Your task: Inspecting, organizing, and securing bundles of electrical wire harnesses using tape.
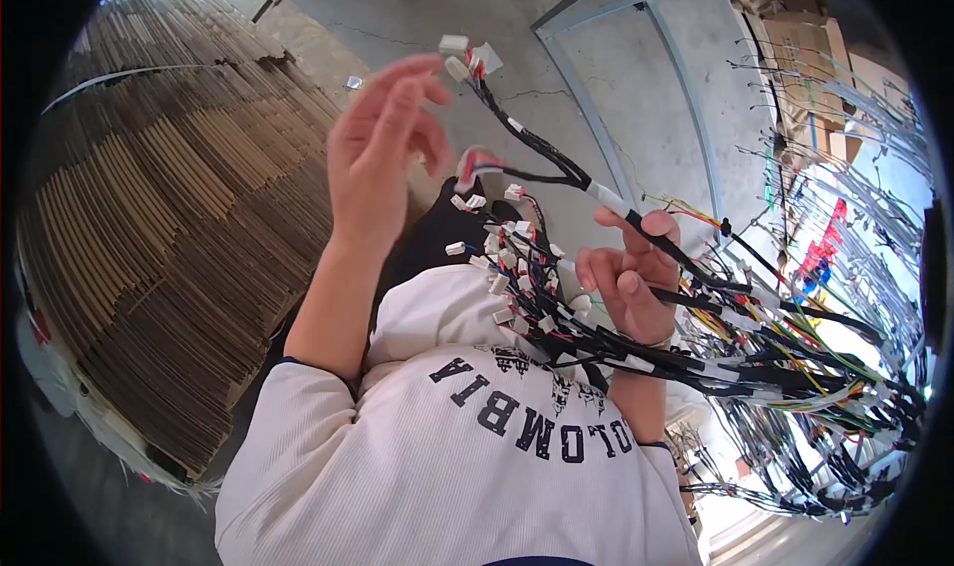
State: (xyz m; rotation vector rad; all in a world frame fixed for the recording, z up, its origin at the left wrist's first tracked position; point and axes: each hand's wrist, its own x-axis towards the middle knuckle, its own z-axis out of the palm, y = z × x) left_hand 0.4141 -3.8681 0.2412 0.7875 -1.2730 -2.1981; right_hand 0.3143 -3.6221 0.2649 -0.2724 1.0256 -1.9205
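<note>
My left hand (383,154) is raised with its fingers apart and slightly bent, holding nothing. Just beyond its fingertips hang white plug connectors (454,45) on the end of a black-taped wire harness (542,149). A second, shorter branch (477,164) ends in blurred red and white wires beside the same hand. My right hand (636,273) grips the harness below its white-taped fork, the cable passing between its fingers. Below and left of that hand hangs a cluster of small white connectors (507,258) in front of my shirt. Part of my right palm is hidden by the cables.
Thick cable bundles (735,371) run off to the right, toward many hanging wires (835,218). Tall stacks of flattened cardboard (169,218) stand at the left. A grey metal frame (596,99) lies on the concrete floor (417,14). Cardboard boxes (800,54) are at the far right.
</note>
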